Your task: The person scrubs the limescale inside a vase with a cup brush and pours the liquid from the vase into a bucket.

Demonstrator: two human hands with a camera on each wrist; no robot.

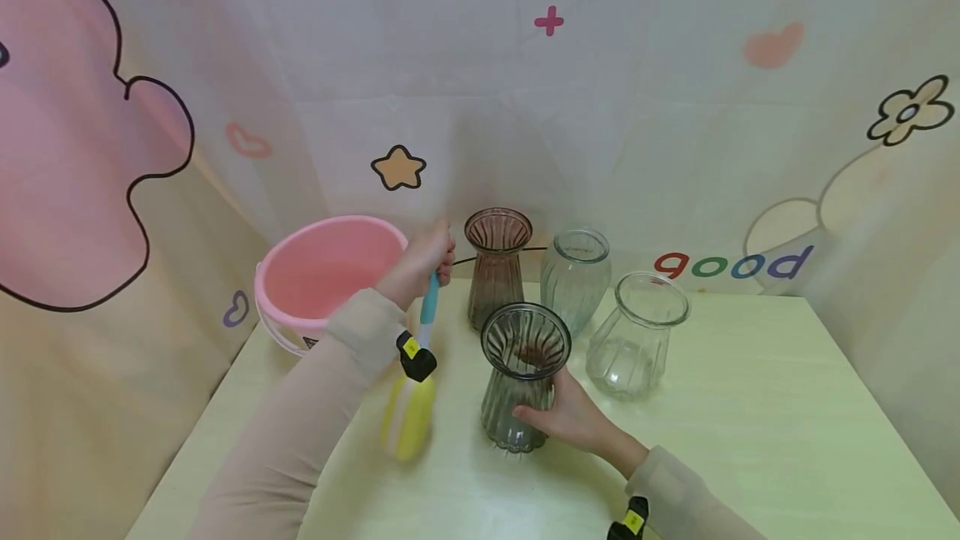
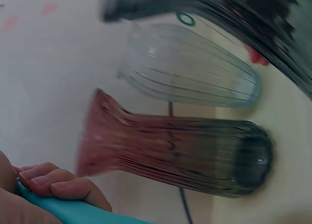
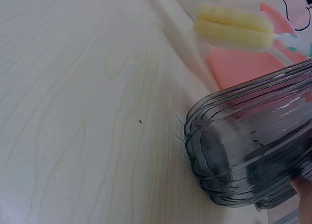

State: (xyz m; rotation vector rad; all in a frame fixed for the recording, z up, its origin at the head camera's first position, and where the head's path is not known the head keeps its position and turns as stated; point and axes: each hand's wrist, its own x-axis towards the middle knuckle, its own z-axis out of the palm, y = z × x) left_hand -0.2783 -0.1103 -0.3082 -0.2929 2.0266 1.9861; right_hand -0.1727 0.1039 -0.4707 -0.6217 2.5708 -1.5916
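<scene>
My left hand (image 1: 426, 259) grips the blue handle (image 2: 92, 213) of a sponge bottle brush, whose yellow head (image 1: 408, 419) points down beside the pink bucket. In the right wrist view the sponge head (image 3: 234, 28) shows beyond the vase. With my right hand (image 1: 573, 417) I hold a smoky grey ribbed glass vase (image 1: 517, 415) around its side, thumb at the front and the other fingers behind the glass. The vase stands upright, its flared mouth facing up, and its base is close over the table. The brush is to the left of it, apart from it.
Behind are a reddish-brown glass vase (image 1: 498, 273) and a clear ribbed vase (image 1: 576, 282). A wide-mouthed clear glass jar (image 1: 637, 340) stands right of my right hand. The pink bucket (image 1: 292, 319) is at the back left of the pale wood table (image 1: 750, 407), against a printed curtain (image 1: 480, 65).
</scene>
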